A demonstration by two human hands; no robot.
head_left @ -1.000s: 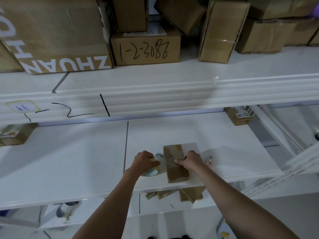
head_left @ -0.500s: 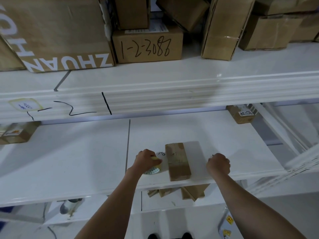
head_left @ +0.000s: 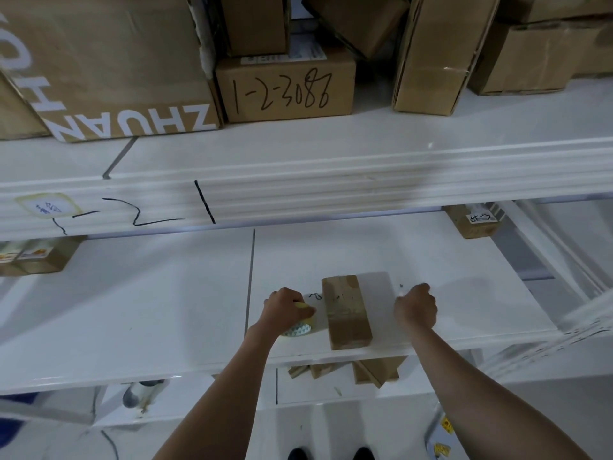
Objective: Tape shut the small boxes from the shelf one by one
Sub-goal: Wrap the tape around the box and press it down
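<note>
The small box (head_left: pixel 346 313) lies flat on the white shelf (head_left: pixel 149 303), near its front edge, with its long axis running from 6 o'clock to 12 o'clock, tipped slightly toward 11. It sits between the two hands and touches neither. The left hand (head_left: pixel 287 307) is just beside it at 9 o'clock, curled over a roll of tape (head_left: pixel 300 325) with a yellowish rim and a patterned side that rests on the shelf. The right hand (head_left: pixel 414 308) is at 3 o'clock from the box, a little farther off than the left, its fingers (head_left: pixel 419 288) clenched.

Whether the right hand pinches a tape end I cannot tell: any clear strip stretched over the box would be near invisible against the white shelf. The top of the box has a glossy sheen on its nearer half that may be tape already laid, but the seam and flaps are too small to make out. As a judgement, the left hand with the roll is nearer, so any next strip would be drawn across the short axis, from 9 toward 3. The left fingertips are hidden under the knuckles.
</note>
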